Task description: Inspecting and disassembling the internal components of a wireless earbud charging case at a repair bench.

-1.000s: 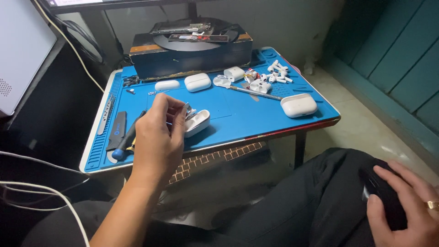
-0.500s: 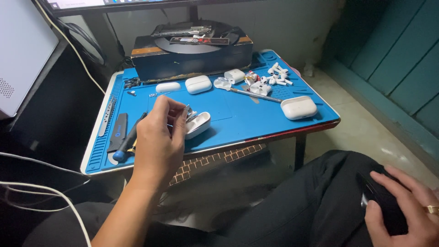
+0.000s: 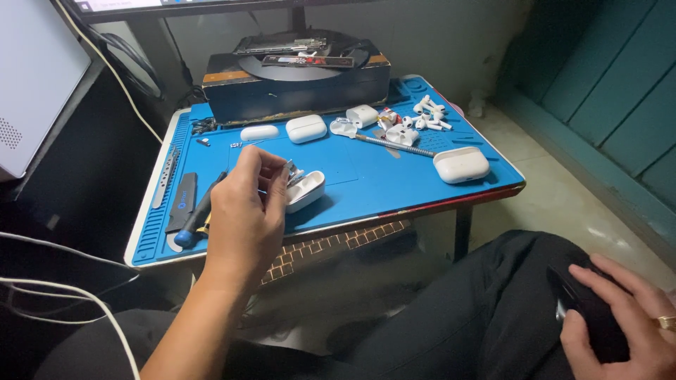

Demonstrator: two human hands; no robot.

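— Inspector A: We find the left hand at centre-left of the frame, over the blue mat. Its fingers are pinched on a small metal piece, held just above the open earbud case, which lies on the mat below centre.

— Inspector B: And the right hand?

— Inspector A: Lower right corner, on the lap, fingers wrapped around a dark object. We cannot tell what it is.

— Inspector B: What do we judge done?

— Inspector A: The case is opened and under work. Loose earbuds and parts sit at upper right; three closed cases and another lie apart, untouched. A screwdriver rests left of the hand.

— Inspector B: So mid-way?

— Inspector A: We judge so; the case is not yet closed up.
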